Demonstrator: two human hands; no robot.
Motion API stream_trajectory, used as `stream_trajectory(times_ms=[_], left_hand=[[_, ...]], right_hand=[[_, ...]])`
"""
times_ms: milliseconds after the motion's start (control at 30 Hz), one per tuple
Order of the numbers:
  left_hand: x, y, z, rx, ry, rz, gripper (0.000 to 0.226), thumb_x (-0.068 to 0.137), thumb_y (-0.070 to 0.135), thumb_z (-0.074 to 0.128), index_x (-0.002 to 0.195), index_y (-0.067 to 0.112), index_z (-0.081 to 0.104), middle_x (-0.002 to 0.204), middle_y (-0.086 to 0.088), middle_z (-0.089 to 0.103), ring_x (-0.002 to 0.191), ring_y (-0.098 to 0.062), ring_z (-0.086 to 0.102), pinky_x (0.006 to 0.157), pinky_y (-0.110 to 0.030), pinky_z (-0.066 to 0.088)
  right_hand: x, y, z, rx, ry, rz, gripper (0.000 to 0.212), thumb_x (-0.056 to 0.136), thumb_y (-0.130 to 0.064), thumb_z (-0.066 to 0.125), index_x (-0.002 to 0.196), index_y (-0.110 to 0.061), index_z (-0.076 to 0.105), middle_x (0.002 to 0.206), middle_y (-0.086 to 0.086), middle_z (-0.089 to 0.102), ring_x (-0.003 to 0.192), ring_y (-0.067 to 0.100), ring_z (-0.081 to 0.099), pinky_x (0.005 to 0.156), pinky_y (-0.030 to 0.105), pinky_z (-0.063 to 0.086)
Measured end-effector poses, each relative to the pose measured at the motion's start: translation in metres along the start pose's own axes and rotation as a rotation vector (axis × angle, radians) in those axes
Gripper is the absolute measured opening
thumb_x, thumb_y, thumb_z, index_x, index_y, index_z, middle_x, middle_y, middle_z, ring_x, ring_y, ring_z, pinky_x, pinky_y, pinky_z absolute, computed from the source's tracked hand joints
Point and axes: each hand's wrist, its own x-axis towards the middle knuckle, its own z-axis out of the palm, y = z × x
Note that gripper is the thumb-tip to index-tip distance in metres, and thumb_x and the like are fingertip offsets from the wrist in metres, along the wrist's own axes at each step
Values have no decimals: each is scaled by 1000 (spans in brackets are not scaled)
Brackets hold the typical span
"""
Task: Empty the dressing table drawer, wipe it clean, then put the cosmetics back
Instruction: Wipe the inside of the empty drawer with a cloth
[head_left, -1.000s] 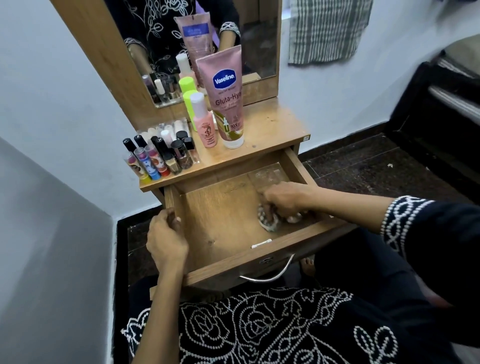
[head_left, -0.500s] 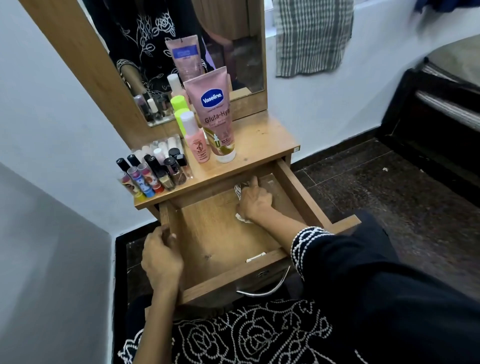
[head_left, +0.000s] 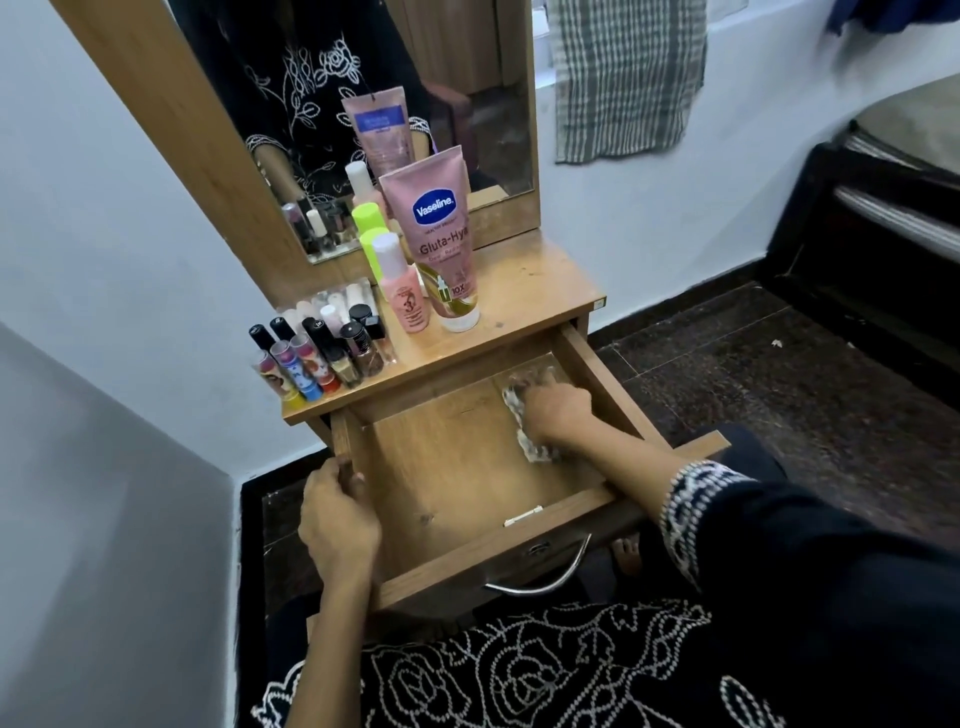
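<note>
drawer (head_left: 467, 467) at centre frame is emptied; my right hand (head_left: 558, 415) clutches a cloth (head_left: 519, 410), wiping its far corner. my left hand (head_left: 337, 519) grasps the side wall. cosmetics (head_left: 322, 348) on top aren't returned yet.

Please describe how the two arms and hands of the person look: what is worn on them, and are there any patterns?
The right arm wears a dark sleeve ending below the elbow, its cuff trimmed with white embroidered bands; the forearm and right hand are bare. The left arm is bare as far as the view shows, as is the left hand. No rings, bangles or watch can be seen.
</note>
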Motion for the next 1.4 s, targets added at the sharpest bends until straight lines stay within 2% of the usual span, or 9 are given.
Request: stream_trajectory(times_ms=[233, 400, 533, 667, 800, 900, 1033, 1167, 1400], left_hand=[[2, -1, 0, -1, 2, 1, 29, 95, 9, 47, 122, 9, 59, 121, -13, 60, 112, -34, 55, 92, -46, 42], [3, -3, 3, -2, 21, 7, 28, 94, 10, 49, 119, 10, 60, 119, -12, 61, 110, -33, 57, 90, -46, 43], [3, -2, 3, 0, 4, -2, 28, 94, 8, 49, 120, 9, 60, 120, -13, 61, 111, -33, 56, 92, -48, 43], [3, -3, 1, 4, -14, 4, 28, 94, 7, 49, 120, 9, 59, 120, -12, 61, 113, -33, 56, 93, -49, 42], [5, -3, 2, -2, -18, -8, 27, 94, 8, 49, 120, 7, 59, 122, -13, 61, 115, -34, 55, 95, -49, 42], [4, -4, 3, -11, -13, -3, 28, 94, 8, 50, 121, 8, 59, 122, -13, 61, 114, -33, 55, 93, -48, 42], [4, -3, 4, -14, -10, 0, 28, 94, 8, 50, 121, 8, 59, 122, -13, 60, 115, -33, 55, 92, -47, 42], [1, -1, 1, -30, -26, -8, 27, 95, 9, 49, 119, 9, 60, 121, -13, 60, 114, -34, 55, 92, -47, 41], [2, 2, -2, -39, -29, -23, 26, 94, 8, 49, 118, 8, 60, 121, -14, 61, 115, -34, 54, 94, -47, 41]], right_hand=[[18, 6, -19, 7, -69, -119, 44, 92, -20, 49, 134, -8, 43, 142, 13, 35, 122, 32, 48, 97, 43, 46], [-18, 21, 4, -168, -217, -118, 47, 90, -24, 51, 135, -16, 44, 148, 7, 30, 119, 32, 53, 86, 41, 45], [-1, 5, -5, -4, -171, -11, 47, 93, -26, 48, 137, -12, 42, 152, 12, 26, 125, 33, 48, 94, 41, 43], [24, -27, -6, 20, 26, 18, 50, 97, -21, 43, 144, -5, 31, 154, 18, 21, 123, 31, 51, 90, 34, 48], [15, -38, 2, -114, 67, -159, 45, 92, -16, 53, 136, -8, 44, 140, 11, 46, 114, 26, 59, 83, 32, 49], [-5, -25, 13, -264, 44, -302, 31, 96, -15, 46, 124, -11, 56, 133, 11, 50, 107, 26, 60, 71, 31, 43], [-4, -8, 14, -373, 35, -178, 38, 98, -19, 39, 134, -9, 47, 132, 12, 47, 103, 26, 61, 78, 33, 52], [19, -14, 2, -261, 140, -96, 46, 94, -20, 51, 138, -8, 42, 135, 13, 44, 108, 23, 59, 79, 28, 50], [31, -20, 6, 87, 208, -97, 32, 88, -18, 54, 117, -6, 60, 142, 17, 36, 101, 35, 61, 80, 42, 50]])
